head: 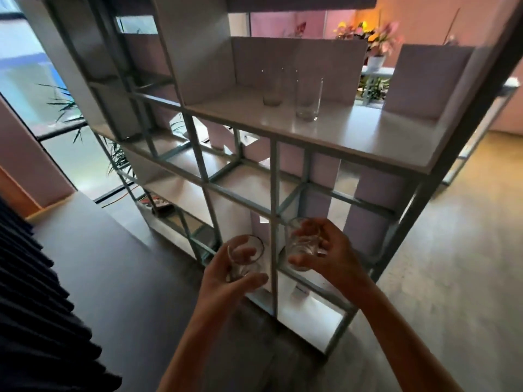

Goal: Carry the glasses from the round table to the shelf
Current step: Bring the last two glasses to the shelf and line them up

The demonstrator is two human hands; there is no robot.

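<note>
At the far left a dark pleated curtain (36, 292) hangs beside a grey ledge (107, 250), well clear of the work. Next comes the left hand (226, 275), fingers wrapped round the wall of a clear tumbler (245, 254) and the thumb closing across its near side; the glass is held upright, mouth up, probably so it can go straight down onto a board without turning. Just right of it the right hand (325, 250) clasps a second tumbler (301, 244) in the same way, fingers over the far side. Both glasses are carried low, in front of the lower cells of the open grid shelf (353, 154). Higher up, on its broad white board, two tall glasses (308, 100) already stand side by side near the middle, leaving bare board around them, so the carried pair likely belongs there too. Beyond, at the right, potted flowers (379, 41) sit on a sill
</note>
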